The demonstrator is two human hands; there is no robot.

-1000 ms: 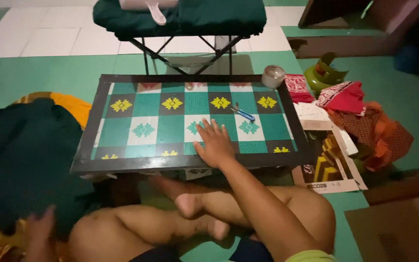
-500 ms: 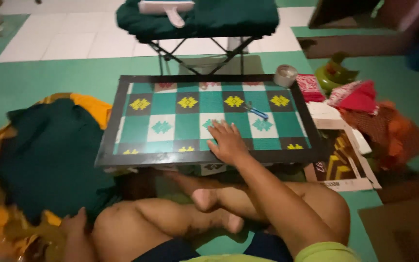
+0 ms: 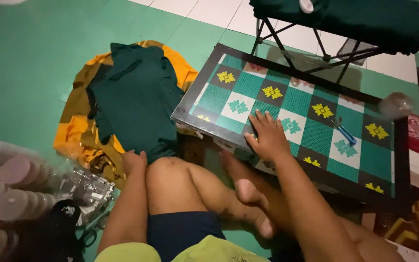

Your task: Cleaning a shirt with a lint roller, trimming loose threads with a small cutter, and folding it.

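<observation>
Table (image 3: 229, 104) lies under my flat open right hand (image 3: 266, 137); my left hand (image 3: 134, 161) touches the green cloth (image 3: 136, 97), grip unclear.

Low desk (image 3: 221, 87), dark frame, top patterned in green, white and dark squares with yellow and teal motifs. On it: a small blue tool (image 3: 347, 136) near the right side; right hand (image 3: 266, 137) flat at the near edge. Green floor (image 3: 30, 68) carries a dark green garment (image 3: 134, 97) spread over orange cloth (image 3: 78, 136), just left of the desk. Clear packets (image 3: 86, 189) lie near the lower left.
</observation>
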